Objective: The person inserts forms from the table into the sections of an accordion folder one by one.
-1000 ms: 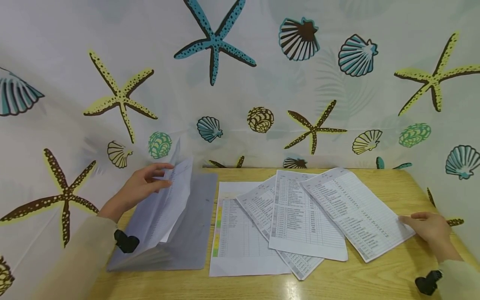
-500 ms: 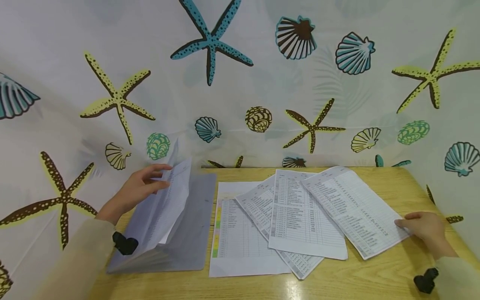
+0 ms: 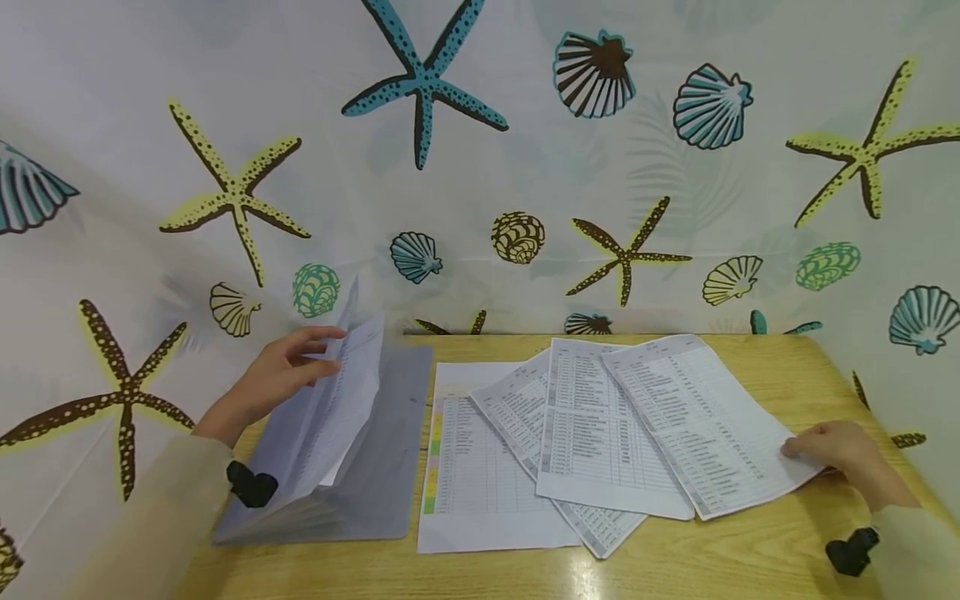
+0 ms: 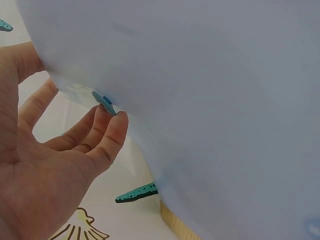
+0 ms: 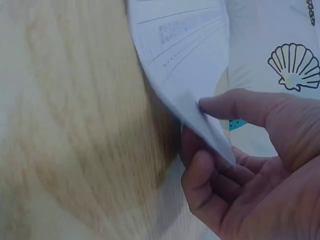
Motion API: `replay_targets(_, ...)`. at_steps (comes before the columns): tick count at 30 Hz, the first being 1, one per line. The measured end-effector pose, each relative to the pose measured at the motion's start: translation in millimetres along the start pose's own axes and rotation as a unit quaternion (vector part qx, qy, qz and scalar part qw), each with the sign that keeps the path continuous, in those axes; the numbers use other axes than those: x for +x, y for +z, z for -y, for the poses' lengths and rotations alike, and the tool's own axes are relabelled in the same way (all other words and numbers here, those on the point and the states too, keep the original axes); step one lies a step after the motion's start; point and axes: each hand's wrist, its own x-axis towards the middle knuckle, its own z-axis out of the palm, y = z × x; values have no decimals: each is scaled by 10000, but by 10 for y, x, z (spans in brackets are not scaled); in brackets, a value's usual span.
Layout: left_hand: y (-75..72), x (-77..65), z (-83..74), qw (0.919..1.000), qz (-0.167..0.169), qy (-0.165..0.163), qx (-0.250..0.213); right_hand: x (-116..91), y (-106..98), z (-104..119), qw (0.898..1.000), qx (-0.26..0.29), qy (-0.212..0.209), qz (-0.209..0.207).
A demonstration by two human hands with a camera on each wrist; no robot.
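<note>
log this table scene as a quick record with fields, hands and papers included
left hand: touching raised leaves of the folder
right hand: pinching the rightmost sheet near its lower right corner
folder: grey, open, left side of the table
color-strip sheet: flat, right of the folder, partly covered by the tilted sheet
middle sheet: overlapping the tilted sheet
table: yellowish wood
backdrop: white, starfish and shell print

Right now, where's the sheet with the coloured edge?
In the head view, the sheet lies on the table at lower middle, just right of the grey folder and partly under the overlapping printed pages.
</note>
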Motion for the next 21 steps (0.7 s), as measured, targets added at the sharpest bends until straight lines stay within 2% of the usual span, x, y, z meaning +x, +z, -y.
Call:
replay_targets(4, -8, -3, -4, 10000, -32, 20, -17, 52, 39, 90, 9971, 649, 149, 364)
replay_targets(8, -4, 2, -13, 10000, -30, 11, -49, 104, 97, 154, 9933, 956, 270, 586)
replay_targets(12, -1, 4, -18, 10000, -21, -8, -64, 142, 133, 198, 9906, 1025, 290, 859)
replay_targets(18, -11, 1, -22, 10000, -13, -38, -45, 162, 163, 301, 9887, 1053, 100, 1060)
replay_targets(21, -8, 0, -13, 10000, -12, -81, -53, 175, 177, 342, 9850, 1236, -42, 1202)
